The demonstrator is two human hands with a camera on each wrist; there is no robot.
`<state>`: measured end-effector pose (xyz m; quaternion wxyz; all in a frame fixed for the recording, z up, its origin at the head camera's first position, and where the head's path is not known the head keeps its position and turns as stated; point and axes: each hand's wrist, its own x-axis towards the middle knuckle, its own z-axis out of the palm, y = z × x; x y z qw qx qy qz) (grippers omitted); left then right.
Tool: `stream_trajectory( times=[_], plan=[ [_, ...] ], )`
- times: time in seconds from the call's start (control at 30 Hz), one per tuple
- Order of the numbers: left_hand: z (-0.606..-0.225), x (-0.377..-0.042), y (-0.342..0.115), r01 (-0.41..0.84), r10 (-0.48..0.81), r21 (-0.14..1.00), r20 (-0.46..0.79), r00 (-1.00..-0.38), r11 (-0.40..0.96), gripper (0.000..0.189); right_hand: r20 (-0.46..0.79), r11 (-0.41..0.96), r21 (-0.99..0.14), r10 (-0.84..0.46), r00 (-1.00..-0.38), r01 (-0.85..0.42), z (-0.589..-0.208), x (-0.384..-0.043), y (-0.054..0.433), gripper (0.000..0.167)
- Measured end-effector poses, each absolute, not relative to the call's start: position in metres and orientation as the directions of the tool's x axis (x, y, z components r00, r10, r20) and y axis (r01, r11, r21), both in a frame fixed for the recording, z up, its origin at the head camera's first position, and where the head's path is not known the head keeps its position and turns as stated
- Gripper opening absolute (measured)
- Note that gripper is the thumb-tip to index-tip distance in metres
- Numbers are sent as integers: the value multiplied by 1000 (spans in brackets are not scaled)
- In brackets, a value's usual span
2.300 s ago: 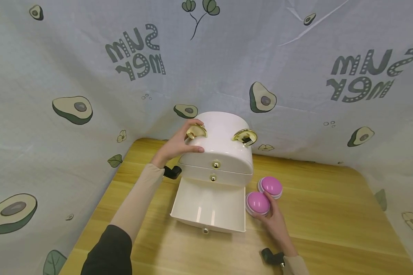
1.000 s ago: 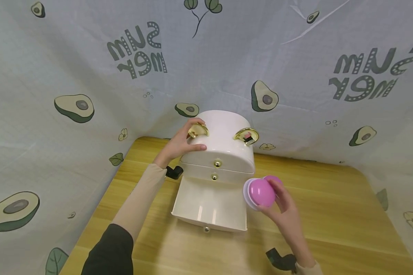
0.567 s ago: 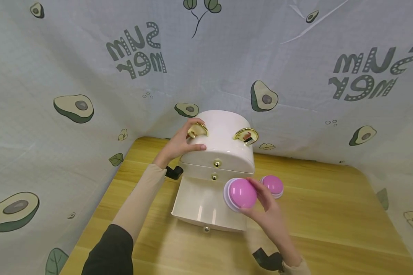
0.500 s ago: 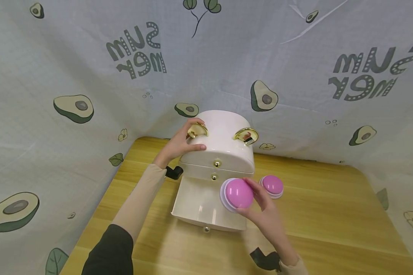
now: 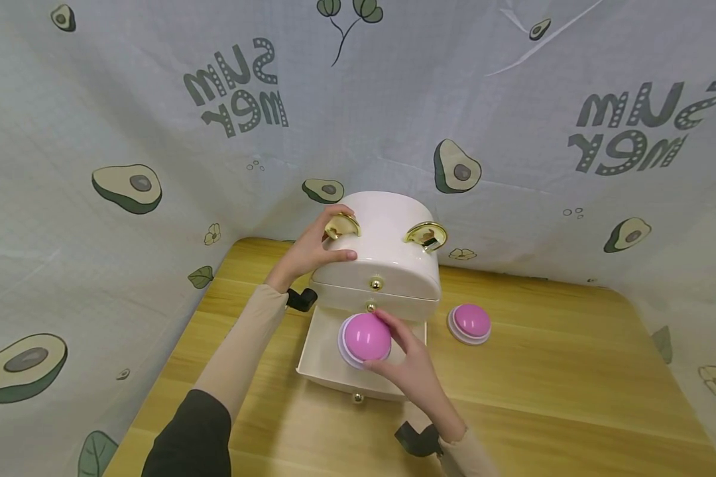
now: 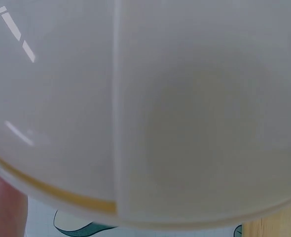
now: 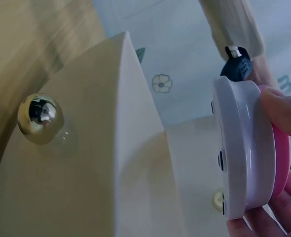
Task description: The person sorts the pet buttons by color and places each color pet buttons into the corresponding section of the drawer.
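Observation:
A white drawer box (image 5: 388,225) with gold ears and knobs stands on the table, its bottom drawer (image 5: 317,351) pulled out. My left hand (image 5: 304,257) grips the box's left upper side, fingers behind the left ear (image 5: 343,225) and thumb on the front. The left wrist view is filled by the box's glossy wall (image 6: 195,123). My right hand (image 5: 416,371) holds a pink dome-topped button (image 5: 366,338) by its edge over the open drawer. In the right wrist view its white base (image 7: 259,148) is tilted on edge, beside the drawer's front panel (image 7: 76,173).
A second pink button (image 5: 472,321) sits on the wooden table (image 5: 543,371), right of the drawer. Behind the table hangs a pale curtain (image 5: 358,119) printed with avocados. Black camera mounts (image 5: 417,438) stick out from the wrists.
My right hand has picked up the nearer pink button from the table beside the drawer and carried it left over the drawer. The left hand and the other button stay put.

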<state>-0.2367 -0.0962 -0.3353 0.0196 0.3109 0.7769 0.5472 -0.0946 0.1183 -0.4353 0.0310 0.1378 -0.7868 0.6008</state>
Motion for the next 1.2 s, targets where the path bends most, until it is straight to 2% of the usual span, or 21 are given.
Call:
stream_trajectory(
  times=[0.27, 0.5, 0.77, 0.93, 1.2],
  plan=[
    [-335, -237, -97, 466, 499, 861, 317, -807, 206, 64, 180, 287, -928, -214, -960, -238, -449, -103, 97, 77],
    [-366, -262, -98, 495, 494, 846, 350, -796, 199, 68, 129, 333, -922, -213, -968, -196, -455, -105, 87, 81],
    [-355, -253, -97, 470, 491, 859, 326, -808, 202, 67, 155, 379, -891, -265, -952, -250, -463, -107, 85, 80],
    [-337, -238, -96, 482, 502, 856, 339, -796, 186, 62, 156, 390, -879, -309, -938, -275, -467, -109, 85, 72],
    [-334, -235, -97, 466, 505, 863, 320, -802, 193, 63, 148, 435, -848, -352, -924, -302, -472, -111, 86, 62]
  ],
)
